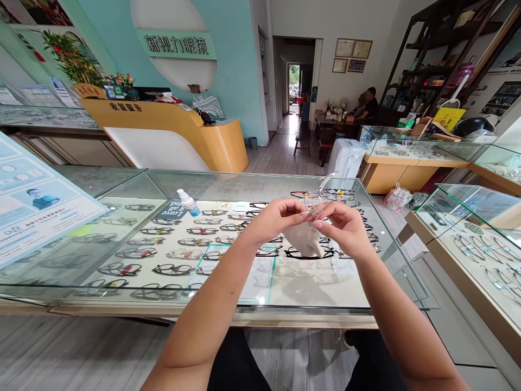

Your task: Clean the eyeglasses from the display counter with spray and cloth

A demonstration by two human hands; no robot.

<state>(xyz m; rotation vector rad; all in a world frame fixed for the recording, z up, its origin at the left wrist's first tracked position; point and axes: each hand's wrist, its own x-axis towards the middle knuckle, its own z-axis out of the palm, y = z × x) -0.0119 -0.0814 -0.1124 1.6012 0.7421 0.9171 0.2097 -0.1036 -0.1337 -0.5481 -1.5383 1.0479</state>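
Above the glass counter, a pair of clear-framed eyeglasses [313,203] is held up between both hands, one temple pointing up and away. My left hand [277,220] is closed, its thumb and fingers pinching the near-left side of the frame. On the other side, my right hand [345,225] is also closed, thumb and fingers pressed at the rim. A pale cleaning cloth [302,240] hangs below the fingertips; which hand grips it is partly hidden. Left of the hands, a white spray bottle [188,202] stands upright on the counter.
The glass display counter [313,293] holds rows of eyeglass frames [173,269]. A printed sign [44,203] leans in at left. More display cases [472,217] stand at right. Behind are a yellow reception desk [220,144], a wrapped suitcase [345,157] and a seated person [370,106].
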